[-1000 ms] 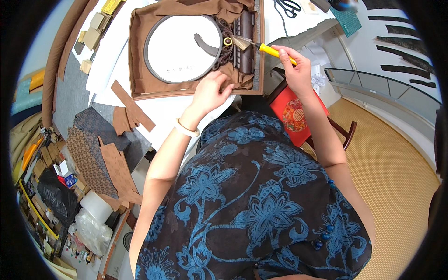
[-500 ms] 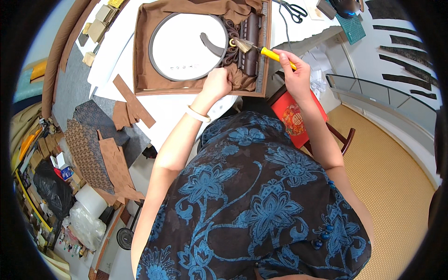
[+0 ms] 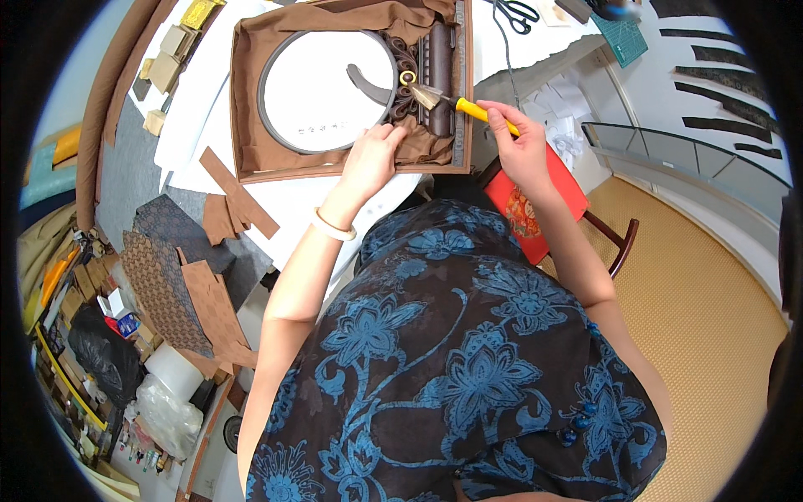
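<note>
My right hand (image 3: 523, 151) grips the yellow handle of a tool (image 3: 468, 109) with a flared, flat, tan-looking head; whether that is a blade or bristles I cannot tell. Its head lies over the dark carved ornament (image 3: 407, 60), just below a small gold ring (image 3: 407, 78). At the box's near side, my left hand (image 3: 372, 159) has bent fingertips on the brown cloth (image 3: 414, 146), apparently gripping it. The shallow brown box (image 3: 284, 176) holds a round, dark-rimmed white disc (image 3: 326, 109) bearing a dark curved piece (image 3: 368, 86). Beside the ornament stands a dark ribbed piece (image 3: 440, 63).
Brown strips (image 3: 238, 194) and patterned sheets (image 3: 163, 284) lie left of the box. Small blocks (image 3: 171, 54) sit at the far left; scissors (image 3: 517, 15) and a green cutting mat (image 3: 623, 38) at the far right. A red-seated chair (image 3: 548, 201) stands by my right arm.
The tool's head has shifted nearer to me, from beside the gold ring to below it. My left hand has slid slightly left, its fingers less tightly curled. The whole view has shifted a little.
</note>
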Available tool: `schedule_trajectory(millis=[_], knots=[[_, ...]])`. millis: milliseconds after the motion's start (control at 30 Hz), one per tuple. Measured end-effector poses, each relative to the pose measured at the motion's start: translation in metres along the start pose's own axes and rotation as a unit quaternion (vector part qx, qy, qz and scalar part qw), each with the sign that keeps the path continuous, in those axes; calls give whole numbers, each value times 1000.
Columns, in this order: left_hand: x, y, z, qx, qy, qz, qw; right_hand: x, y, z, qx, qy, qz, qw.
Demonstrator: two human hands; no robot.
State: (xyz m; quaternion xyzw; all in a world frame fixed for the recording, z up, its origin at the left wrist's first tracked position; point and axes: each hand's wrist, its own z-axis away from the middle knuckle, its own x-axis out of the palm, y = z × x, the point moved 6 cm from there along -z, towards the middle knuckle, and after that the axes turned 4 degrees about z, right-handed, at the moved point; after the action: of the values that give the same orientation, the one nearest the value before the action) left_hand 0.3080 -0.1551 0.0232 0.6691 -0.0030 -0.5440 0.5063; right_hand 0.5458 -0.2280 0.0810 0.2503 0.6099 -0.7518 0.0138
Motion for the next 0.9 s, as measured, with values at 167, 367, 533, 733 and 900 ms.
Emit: schedule_trajectory(millis=[167, 367, 533, 733, 900], knots=[[3, 0, -1, 36, -60, -47, 996, 3, -6, 10, -6, -14, 24, 1000], [2, 4, -13, 28, -50, 0, 998, -2, -5, 11, 7, 7, 25, 1000], [9, 11, -24, 20, 32, -5, 999, -6, -2, 10, 24, 15, 34, 999], [16, -1, -23, 6, -29, 9, 1000, -6, -11, 16, 23, 13, 24, 999], [2, 7, -25, 93, -23, -9, 995, -5, -5, 17, 28, 4, 18, 999]])
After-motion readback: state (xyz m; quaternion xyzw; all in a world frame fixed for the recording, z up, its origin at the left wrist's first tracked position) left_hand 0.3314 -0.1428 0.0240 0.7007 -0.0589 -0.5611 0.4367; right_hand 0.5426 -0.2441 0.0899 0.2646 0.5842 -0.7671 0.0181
